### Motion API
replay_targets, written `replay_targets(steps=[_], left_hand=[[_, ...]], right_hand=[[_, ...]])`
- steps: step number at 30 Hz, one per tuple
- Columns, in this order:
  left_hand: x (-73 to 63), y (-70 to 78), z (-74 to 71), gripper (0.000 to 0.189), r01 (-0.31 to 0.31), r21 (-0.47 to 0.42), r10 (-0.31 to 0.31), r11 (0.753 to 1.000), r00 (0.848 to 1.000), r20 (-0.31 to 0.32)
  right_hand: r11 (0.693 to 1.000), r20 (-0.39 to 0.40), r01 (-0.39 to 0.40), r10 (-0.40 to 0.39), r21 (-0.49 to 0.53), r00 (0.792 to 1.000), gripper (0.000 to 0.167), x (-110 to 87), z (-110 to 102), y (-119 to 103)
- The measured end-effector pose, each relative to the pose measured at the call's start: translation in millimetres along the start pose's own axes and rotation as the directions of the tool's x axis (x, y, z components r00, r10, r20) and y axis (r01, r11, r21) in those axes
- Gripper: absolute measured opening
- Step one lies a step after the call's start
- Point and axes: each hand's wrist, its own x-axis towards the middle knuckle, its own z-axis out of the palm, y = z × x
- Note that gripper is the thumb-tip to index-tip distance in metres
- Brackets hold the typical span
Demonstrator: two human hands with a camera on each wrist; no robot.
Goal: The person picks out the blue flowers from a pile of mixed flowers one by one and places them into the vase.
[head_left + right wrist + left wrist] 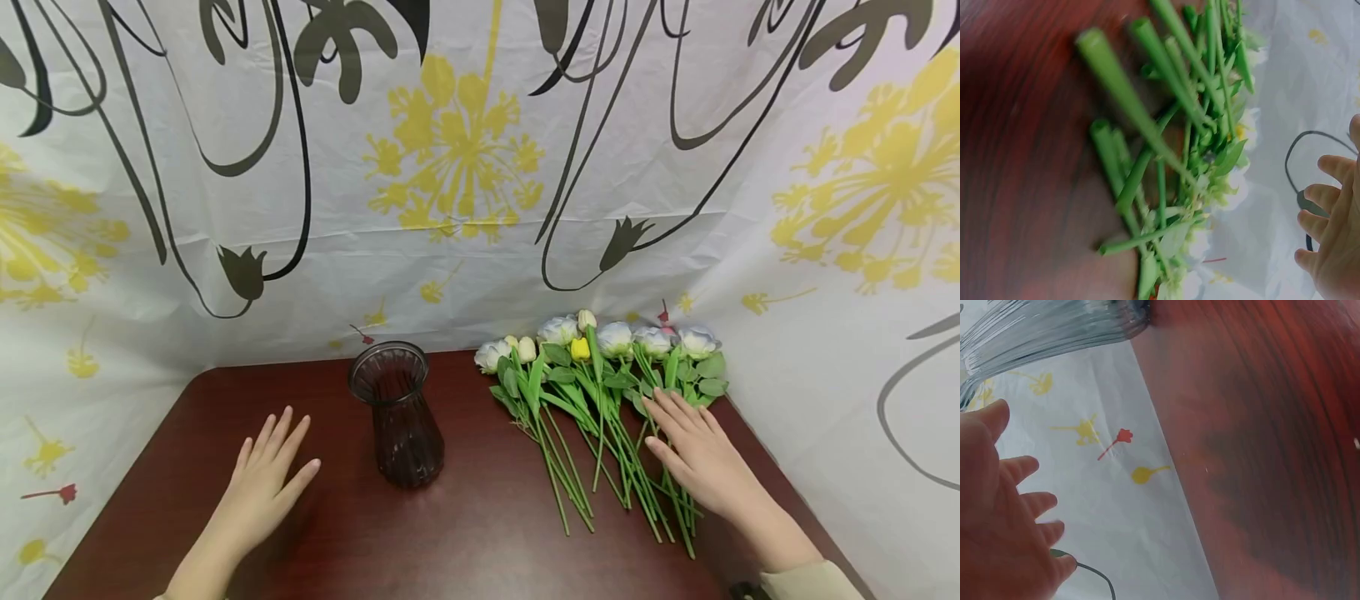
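A dark, ribbed glass vase (408,442) with a flared rim stands upright left of the table's middle. To its left my left hand (258,492) is held with fingers spread, apart from the vase and holding nothing. Several artificial flowers (600,400) lie on the right side, their pale blue and white, cream and yellow heads toward the back and their green stems (1129,106) toward me. My right hand (701,458), fingers extended, is over the rightmost stems in the head view and grips none. In the left wrist view, the vase (1060,331) shows above the thumb.
The dark red-brown wooden table (480,550) has rounded back corners. A white cloth (465,283) printed with yellow, grey and red plants hangs behind it and along both sides. By the right sleeve (810,582), a small black object (746,591) shows at the bottom edge.
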Motion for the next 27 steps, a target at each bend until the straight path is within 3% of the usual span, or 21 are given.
replay_targets(steps=[18,27], left_hand=[[17.5,22.1,5.1,0.066,0.052,-0.132,-0.056,0.990,0.998,-0.029],[27.3,36.3,12.9,0.063,0.025,-0.185,-0.044,0.982,0.994,-0.099]], right_hand=[[0.996,-0.061,0.061,-0.057,0.059,0.996,0.051,16.7,3.6,-40.1],[0.993,-0.069,0.053,-0.045,0.110,0.997,0.048,24.9,3.5,-63.4]])
